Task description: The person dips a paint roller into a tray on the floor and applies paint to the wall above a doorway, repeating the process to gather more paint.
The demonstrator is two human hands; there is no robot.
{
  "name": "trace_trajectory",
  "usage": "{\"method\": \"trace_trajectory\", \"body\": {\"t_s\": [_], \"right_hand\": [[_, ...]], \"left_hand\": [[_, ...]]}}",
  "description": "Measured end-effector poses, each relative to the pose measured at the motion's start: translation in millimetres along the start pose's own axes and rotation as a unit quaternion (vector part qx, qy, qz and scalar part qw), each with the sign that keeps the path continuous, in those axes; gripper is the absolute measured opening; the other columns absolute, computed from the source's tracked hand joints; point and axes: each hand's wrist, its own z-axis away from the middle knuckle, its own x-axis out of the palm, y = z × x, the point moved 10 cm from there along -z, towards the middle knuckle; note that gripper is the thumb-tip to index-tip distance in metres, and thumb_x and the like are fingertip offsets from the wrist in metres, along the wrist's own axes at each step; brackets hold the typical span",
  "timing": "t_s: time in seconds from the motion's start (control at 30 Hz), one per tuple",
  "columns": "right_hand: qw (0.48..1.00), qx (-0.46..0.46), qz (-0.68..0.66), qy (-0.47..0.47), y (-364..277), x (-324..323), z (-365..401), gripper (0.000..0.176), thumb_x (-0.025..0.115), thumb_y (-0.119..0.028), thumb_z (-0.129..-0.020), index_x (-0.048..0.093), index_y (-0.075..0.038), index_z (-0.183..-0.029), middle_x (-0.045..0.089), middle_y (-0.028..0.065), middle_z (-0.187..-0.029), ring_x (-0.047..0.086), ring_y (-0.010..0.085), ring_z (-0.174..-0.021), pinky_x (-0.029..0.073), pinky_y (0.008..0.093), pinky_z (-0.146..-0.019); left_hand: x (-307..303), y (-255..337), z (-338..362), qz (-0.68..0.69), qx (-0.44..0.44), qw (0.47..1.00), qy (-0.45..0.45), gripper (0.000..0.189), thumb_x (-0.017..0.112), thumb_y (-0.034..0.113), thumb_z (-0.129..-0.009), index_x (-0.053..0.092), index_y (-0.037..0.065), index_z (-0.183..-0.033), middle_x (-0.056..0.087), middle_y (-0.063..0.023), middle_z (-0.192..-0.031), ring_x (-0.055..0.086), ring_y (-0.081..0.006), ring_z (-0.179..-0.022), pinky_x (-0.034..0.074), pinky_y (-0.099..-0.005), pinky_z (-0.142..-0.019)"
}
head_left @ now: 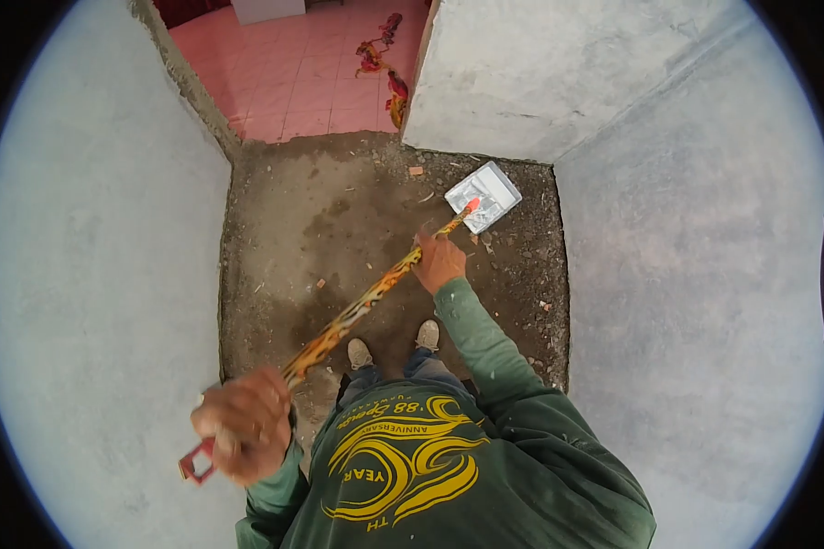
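Left hand [243, 423] is clenched around the red near end of a long pole [357, 311], patterned orange, yellow and black. Right hand [439, 261] grips it further along. Its far tip rests in a grey paint tray [494, 183] on the dirt floor [320, 220], between grey walls [687, 274].

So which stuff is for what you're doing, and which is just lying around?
In use:
- roller pole, gripped by the left hand and right hand
- paint tray, where the pole's tip rests

Just lying about:
- coloured cloth on the pink tiled floor
- small stones on the dirt floor
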Motion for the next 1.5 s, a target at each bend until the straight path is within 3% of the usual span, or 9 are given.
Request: {"method": "trace_trajectory", "body": {"t_s": [0.23,0.43,0.6,0.8,0.9,0.97,1.07,1.27,1.5], "right_hand": [[0.998,-0.038,-0.058,-0.013,-33.7,2.4,38.8,0.028,0.076,-0.022,-0.077,0.061,-0.017,-0.100,0.063,0.0162,-0.086,0.066,0.0402,-0.080,0.051,0.0524,-0.066],[0.999,-0.016,-0.035,-0.027,-11.0,16.7,16.9,0.025,0.076,-0.024,-0.078,0.063,-0.018,-0.098,0.065,0.0161,-0.090,0.067,0.0386,-0.080,0.051,0.0505,-0.067],[0.999,0.017,0.033,-0.032,29.7,8.6,-16.0,0.041,0.081,-0.024,-0.075,0.064,-0.013,-0.110,0.068,0.0147,-0.094,0.070,0.0354,-0.092,0.056,0.0485,-0.076],[0.999,0.015,0.001,-0.029,2.5,-16.0,11.1,0.031,0.078,-0.024,-0.075,0.063,-0.017,-0.102,0.067,0.0149,-0.094,0.068,0.0371,-0.089,0.052,0.0505,-0.073],[0.999,0.015,-0.028,-0.017,-10.1,-14.9,31.1,0.027,0.076,-0.023,-0.076,0.062,-0.018,-0.099,0.065,0.0143,-0.089,0.068,0.0383,-0.085,0.051,0.0519,-0.069],[0.999,0.003,-0.046,-0.009,-14.4,-14.3,35.0,0.026,0.075,-0.022,-0.077,0.061,-0.018,-0.098,0.064,0.0141,-0.086,0.068,0.0387,-0.082,0.051,0.0524,-0.067],[0.998,0.016,-0.047,-0.027,0.4,-3.0,36.2,0.024,0.073,-0.020,-0.077,0.061,-0.018,-0.097,0.065,0.0138,-0.085,0.067,0.0388,-0.081,0.051,0.0523,-0.067],[0.999,0.035,-0.017,-0.008,51.1,-4.3,5.2,0.034,0.080,-0.021,-0.074,0.062,-0.017,-0.102,0.064,0.0141,-0.092,0.069,0.0382,-0.084,0.054,0.0490,-0.071],[0.999,0.031,-0.036,0.021,17.7,-37.0,31.0,0.016,0.069,-0.025,-0.087,0.063,-0.016,-0.099,0.065,0.0156,-0.089,0.067,0.0393,-0.080,0.051,0.0505,-0.067]], "left_hand": [[8.0,52.0,9.3,-0.004,0.012,0.996,-0.087,0.040,0.058,0.029,-0.096,0.044,0.014,-0.062,0.039,0.0004,-0.042,0.031,-0.0110,-0.037,0.033,-0.0264,-0.040],[11.5,16.7,-6.5,0.000,-0.006,0.999,-0.034,0.038,0.057,0.025,-0.093,0.044,0.011,-0.061,0.042,-0.0016,-0.045,0.035,-0.0152,-0.037,0.033,-0.0320,-0.041],[24.8,-31.0,-11.1,0.023,-0.032,0.999,-0.035,0.035,0.052,0.021,-0.092,0.040,0.011,-0.061,0.038,-0.0008,-0.048,0.033,-0.0159,-0.041,0.034,-0.0349,-0.047],[11.7,10.9,1.5,0.048,-0.026,0.998,-0.027,0.031,0.064,0.017,-0.087,0.049,0.006,-0.062,0.050,-0.0065,-0.047,0.044,-0.0204,-0.038,0.039,-0.0381,-0.045],[19.1,36.7,4.0,0.071,0.005,0.995,-0.068,0.035,0.066,0.019,-0.086,0.051,0.006,-0.058,0.049,-0.0051,-0.043,0.045,-0.0204,-0.036,0.041,-0.0362,-0.043],[25.3,44.0,7.5,0.006,0.039,0.997,-0.059,0.041,0.062,0.028,-0.092,0.049,0.011,-0.057,0.049,-0.0034,-0.044,0.039,-0.0133,-0.037,0.036,-0.0272,-0.040],[37.4,29.2,4.6,0.044,-0.007,0.994,-0.100,0.037,0.066,0.021,-0.087,0.055,0.005,-0.055,0.045,-0.0038,-0.038,0.045,-0.0200,-0.034,0.041,-0.0346,-0.041],[69.6,-22.5,2.3,0.007,-0.053,0.990,-0.127,0.039,0.065,0.021,-0.088,0.048,0.007,-0.056,0.049,-0.0051,-0.045,0.041,-0.0190,-0.037,0.038,-0.0355,-0.043],[60.1,24.1,12.2,0.054,-0.011,0.984,-0.172,0.039,0.066,0.024,-0.088,0.052,0.008,-0.055,0.050,-0.0018,-0.042,0.041,-0.0157,-0.034,0.040,-0.0316,-0.042]]}}
